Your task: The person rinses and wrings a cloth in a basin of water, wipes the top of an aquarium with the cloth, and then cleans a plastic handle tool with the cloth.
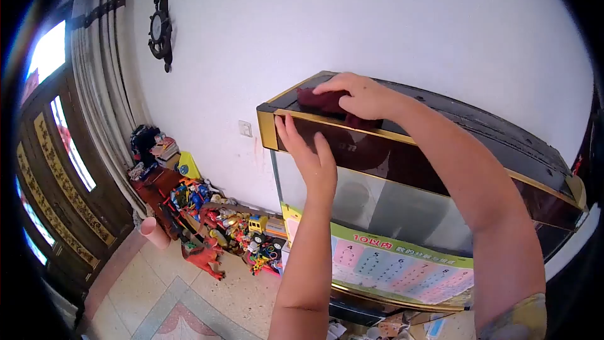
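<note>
Right hand [365,97] grasps cloth [309,99], left hand [311,162] spread against tank [396,168], toys [234,229] heaped alongside

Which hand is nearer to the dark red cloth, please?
Right. The right hand is on the cloth; the left hand is lower, at the front of the tank.

There are two hands [316,164], one cloth [313,101], one tank [409,167], one poster [377,266], one clock [157,28], one switch [245,128], one bin [154,233], and toys [217,238] too many to count.
</note>
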### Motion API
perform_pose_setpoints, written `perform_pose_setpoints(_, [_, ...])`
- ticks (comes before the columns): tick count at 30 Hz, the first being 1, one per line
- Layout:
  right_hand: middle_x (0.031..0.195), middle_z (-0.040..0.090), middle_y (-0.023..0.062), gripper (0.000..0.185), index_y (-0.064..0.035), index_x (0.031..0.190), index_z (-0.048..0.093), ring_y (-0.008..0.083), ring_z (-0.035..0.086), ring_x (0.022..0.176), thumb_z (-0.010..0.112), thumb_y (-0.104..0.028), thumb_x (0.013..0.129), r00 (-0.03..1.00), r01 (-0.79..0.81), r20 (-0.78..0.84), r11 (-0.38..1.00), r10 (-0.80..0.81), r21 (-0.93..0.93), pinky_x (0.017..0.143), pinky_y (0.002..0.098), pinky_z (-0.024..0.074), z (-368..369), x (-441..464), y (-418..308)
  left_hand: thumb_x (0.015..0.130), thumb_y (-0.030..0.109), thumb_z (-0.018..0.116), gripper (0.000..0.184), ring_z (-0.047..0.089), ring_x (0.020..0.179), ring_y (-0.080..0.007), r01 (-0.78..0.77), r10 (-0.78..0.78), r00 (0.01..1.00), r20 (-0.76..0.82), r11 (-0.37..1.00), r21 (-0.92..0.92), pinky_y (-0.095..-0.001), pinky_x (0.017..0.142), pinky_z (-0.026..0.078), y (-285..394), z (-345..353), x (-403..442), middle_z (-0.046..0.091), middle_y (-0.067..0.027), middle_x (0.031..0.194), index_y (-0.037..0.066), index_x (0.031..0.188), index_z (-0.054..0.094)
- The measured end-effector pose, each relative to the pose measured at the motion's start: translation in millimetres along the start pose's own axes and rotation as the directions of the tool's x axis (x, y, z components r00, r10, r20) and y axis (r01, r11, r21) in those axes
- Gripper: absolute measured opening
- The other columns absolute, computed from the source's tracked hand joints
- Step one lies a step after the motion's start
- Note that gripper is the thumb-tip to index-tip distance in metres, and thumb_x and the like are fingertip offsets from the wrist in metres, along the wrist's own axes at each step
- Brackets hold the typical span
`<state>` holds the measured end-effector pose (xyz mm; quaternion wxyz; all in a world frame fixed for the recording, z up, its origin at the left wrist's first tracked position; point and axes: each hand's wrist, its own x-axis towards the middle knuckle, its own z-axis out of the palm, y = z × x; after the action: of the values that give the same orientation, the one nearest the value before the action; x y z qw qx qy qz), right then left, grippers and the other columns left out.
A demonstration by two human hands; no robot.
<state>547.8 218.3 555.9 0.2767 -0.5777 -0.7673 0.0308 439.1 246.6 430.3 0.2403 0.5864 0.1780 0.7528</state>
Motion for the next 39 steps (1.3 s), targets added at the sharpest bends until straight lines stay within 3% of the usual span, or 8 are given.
perform_pose_setpoints(2, [0.107, 0.053, 0.0118, 0.034, -0.0159, 0.096, 0.063, 0.0266, 0.049, 0.100, 0.046, -0.005, 0.069, 0.979, 0.053, -0.167, 0.942, -0.114, -0.331, 0.085, 0.0343, 0.0401, 5.2, 0.8, -2.1, 0.079, 0.005, 0.045, 0.055, 0.015, 0.126, -0.0366, 0.057, -0.056, 0.998, 0.003, 0.998, -0.031, -0.0415, 0.102, 0.015, 1.4, -3.1, -4.1, 0.013, -0.0238, 0.136, -0.001, 0.128, 0.023])
perform_pose_setpoints(5, [0.112, 0.048, 0.0103, 0.034, -0.0169, 0.094, 0.064, 0.0278, 0.042, 0.105, 0.046, -0.001, 0.069, 0.991, 0.113, -0.006, 0.865, -0.133, -0.490, 0.090, 0.0354, 0.0356, 9.1, 0.2, -14.2, 0.078, 0.006, 0.047, 0.055, 0.017, 0.125, -0.0361, 0.058, -0.058, 0.998, 0.012, 0.998, -0.027, -0.0408, 0.101, 0.017, -4.4, -9.9, -5.4, 0.014, -0.0236, 0.135, -0.001, 0.128, 0.023])
perform_pose_setpoints(10, [0.106, 0.051, 0.0091, 0.014, -0.0144, 0.080, 0.067, 0.0270, 0.044, 0.103, 0.059, -0.013, 0.070, 0.972, 0.140, -0.095, 0.857, -0.214, -0.496, 0.087, 0.0349, 0.0371, 15.8, 0.2, -8.3, 0.080, 0.006, 0.047, 0.054, 0.022, 0.123, -0.0331, 0.119, -0.110, 0.991, 0.070, 0.983, -0.138, -0.0381, 0.099, 0.023, -5.6, -21.3, -3.8, 0.017, -0.0224, 0.135, -0.001, 0.128, 0.024])
perform_pose_setpoints(22, [0.082, 0.058, -0.0045, 0.006, -0.0141, 0.068, 0.062, 0.0156, 0.051, 0.091, 0.058, -0.016, 0.072, 0.984, 0.127, 0.014, 0.642, -0.178, -0.756, 0.098, 0.0483, 0.0206, 18.3, 7.0, -29.4, 0.081, 0.006, 0.045, 0.051, 0.026, 0.122, -0.0329, 0.124, -0.110, 0.989, 0.094, 0.979, -0.159, -0.0368, 0.098, 0.026, -9.1, -34.1, -17.6, 0.020, -0.0222, 0.134, -0.002, 0.127, 0.026])
perform_pose_setpoints(26, [0.084, 0.058, -0.0033, 0.007, -0.0133, 0.067, 0.061, 0.0161, 0.051, 0.091, 0.057, -0.015, 0.073, 0.980, 0.134, 0.004, 0.639, -0.200, -0.757, 0.098, 0.0484, 0.0202, 20.9, 6.6, -26.6, 0.080, 0.006, 0.045, 0.050, 0.026, 0.121, -0.0340, 0.120, -0.106, 0.990, 0.095, 0.980, -0.157, -0.0368, 0.098, 0.026, -9.5, -38.1, -19.3, 0.022, -0.0226, 0.133, -0.001, 0.127, 0.026])
perform_pose_setpoints(32, [0.097, 0.058, 0.0029, 0.007, -0.0095, 0.068, 0.061, 0.0200, 0.051, 0.092, 0.056, -0.012, 0.073, 0.974, 0.096, -0.135, 0.874, -0.180, -0.476, 0.091, 0.0386, 0.0326, 16.2, 6.7, -6.6, 0.079, 0.004, 0.046, 0.046, 0.031, 0.118, -0.0324, 0.113, -0.100, 0.989, 0.109, 0.987, -0.115, -0.0360, 0.095, 0.029, -8.9, -39.5, -18.2, 0.030, -0.0213, 0.129, -0.001, 0.123, 0.032])
perform_pose_setpoints(34, [0.101, 0.057, 0.0065, 0.008, -0.0069, 0.070, 0.061, 0.0224, 0.051, 0.094, 0.056, -0.012, 0.073, 0.971, 0.123, -0.156, 0.937, -0.181, -0.326, 0.082, 0.0334, 0.0392, 15.0, 6.8, -1.2, 0.080, 0.002, 0.045, 0.043, 0.036, 0.115, -0.0218, 0.101, -0.093, 0.989, 0.118, 0.993, -0.060, -0.0340, 0.095, 0.031, -8.8, -38.8, -18.1, 0.034, -0.0125, 0.127, 0.003, 0.123, 0.036])
perform_pose_setpoints(39, [0.102, 0.057, 0.0076, 0.009, -0.0071, 0.074, 0.063, 0.0234, 0.051, 0.095, 0.056, -0.012, 0.073, 0.969, 0.127, -0.162, 0.941, -0.185, -0.314, 0.079, 0.0321, 0.0415, 15.1, 7.0, 3.1, 0.079, 0.002, 0.046, 0.042, 0.038, 0.113, -0.0260, 0.082, -0.075, 0.990, 0.122, 0.995, -0.055, -0.0338, 0.092, 0.033, -1.6, -36.8, -15.9, 0.037, -0.0153, 0.125, 0.001, 0.120, 0.038])
